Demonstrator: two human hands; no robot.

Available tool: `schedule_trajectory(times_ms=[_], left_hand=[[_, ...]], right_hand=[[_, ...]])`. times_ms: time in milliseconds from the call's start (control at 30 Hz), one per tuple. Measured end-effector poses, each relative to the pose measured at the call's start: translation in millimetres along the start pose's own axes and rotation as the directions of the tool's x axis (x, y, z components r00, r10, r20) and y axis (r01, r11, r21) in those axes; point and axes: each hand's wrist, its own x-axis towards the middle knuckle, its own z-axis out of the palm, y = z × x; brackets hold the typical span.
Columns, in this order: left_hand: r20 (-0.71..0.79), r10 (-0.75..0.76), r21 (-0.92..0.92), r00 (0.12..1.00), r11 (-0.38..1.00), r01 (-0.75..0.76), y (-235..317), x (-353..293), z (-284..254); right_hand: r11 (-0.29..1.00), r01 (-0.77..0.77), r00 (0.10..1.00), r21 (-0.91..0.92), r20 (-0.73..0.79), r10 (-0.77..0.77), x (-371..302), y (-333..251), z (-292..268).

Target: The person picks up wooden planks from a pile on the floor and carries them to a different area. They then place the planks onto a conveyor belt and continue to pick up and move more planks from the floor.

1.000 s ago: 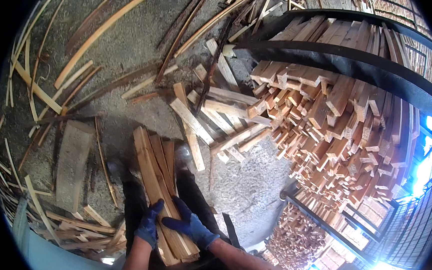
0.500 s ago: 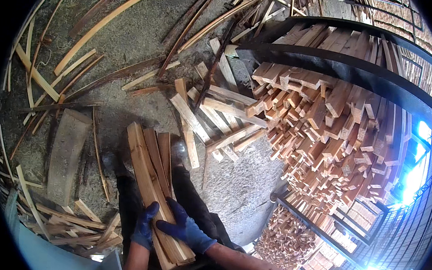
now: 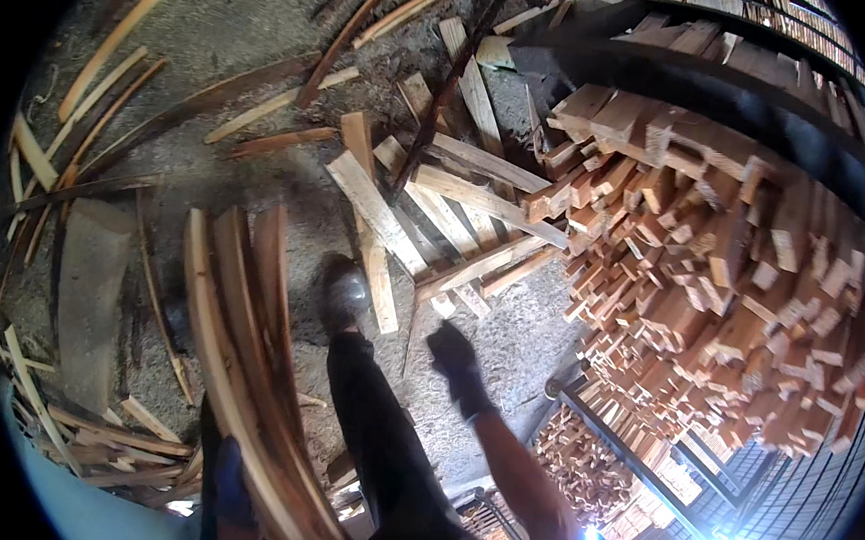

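A bundle of long wooden boards [image 3: 247, 347] leans up from the lower edge, their far ends fanned slightly apart. My left hand [image 3: 234, 482], in a blue glove, grips the bundle at its left side near the bottom; the boards hide some of its fingers. Away from the bundle, my right hand [image 3: 456, 362], also gloved, is stretched out over the floor with nothing visible in it. Its fingers look loosely bent and a little apart, somewhat blurred. Closest to it are pale loose planks [image 3: 381, 216] lying crossed on the ground.
A large stack of cut timber [image 3: 695, 248] fills the right, under a dark metal beam [image 3: 726, 85]. Thin curved offcuts [image 3: 134, 18] lie across the floor at upper left. A wide flat board [image 3: 93, 296] lies at left. My shoe [image 3: 346, 289] stands near the planks.
My right hand has let go of the boards and moved up and right toward the floor planks. The bundle has shifted left and now rests with my left hand alone. The view has moved.
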Motion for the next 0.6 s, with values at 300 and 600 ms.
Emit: schedule_trajectory(times_ms=[300,600], left_hand=[[-0.207,-0.116,0.091,0.971,0.986,0.137,-28.7,51.7,-7.2],[-0.228,-0.122,0.126,0.966,0.980,0.154,-21.8,46.1,10.3]], right_hand=[[0.988,-0.098,0.864,0.120,-0.483,0.145,213.2,23.5,-118.8],[0.953,-0.119,0.989,0.277,-0.056,0.140,97.9,128.7,-139.2]])
